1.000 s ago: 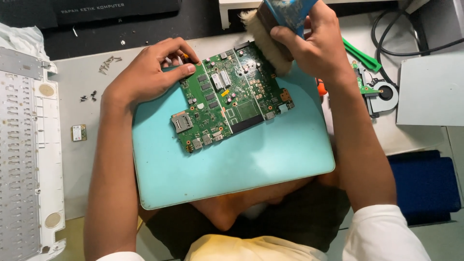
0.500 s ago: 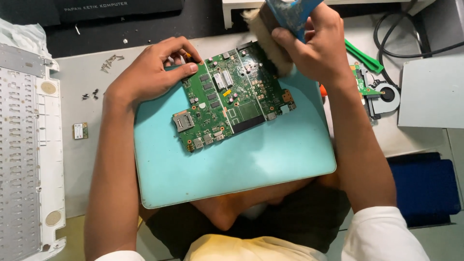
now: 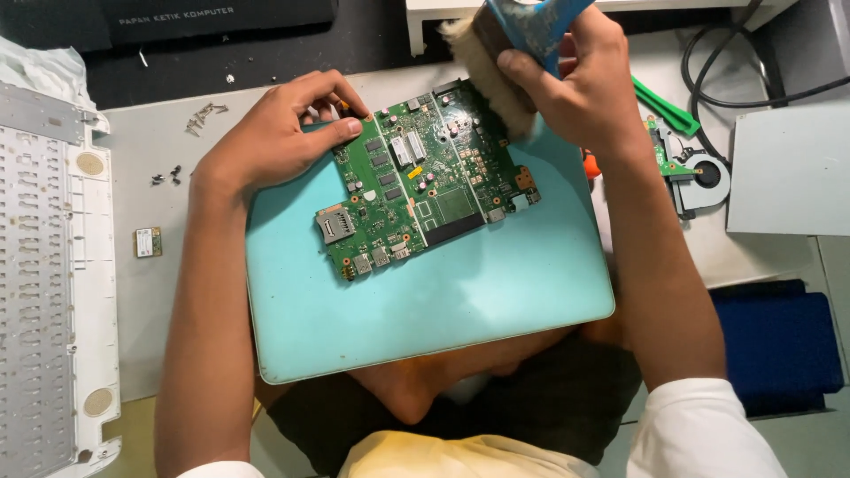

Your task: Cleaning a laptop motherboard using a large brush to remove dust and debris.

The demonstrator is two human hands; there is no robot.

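A green circuit board [image 3: 425, 181] lies tilted on a turquoise laptop lid [image 3: 443, 301]. My left hand [image 3: 283, 133] presses its fingertips on the board's upper left edge and holds it still. My right hand [image 3: 575, 75] grips a wide brush with a blue handle [image 3: 536, 22]; its pale bristles [image 3: 491, 75] touch the board's upper right corner.
A white laptop frame [image 3: 53, 274] lies at the left. Loose screws [image 3: 204, 115] and a small card [image 3: 148, 241] sit between it and the lid. A cooling fan [image 3: 699, 173], green pry tool [image 3: 664, 111], grey box [image 3: 788, 168], black cables and a blue pad [image 3: 779, 345] are at the right.
The brush has shifted slightly along the board's upper right corner. My left hand has stayed in place on the board.
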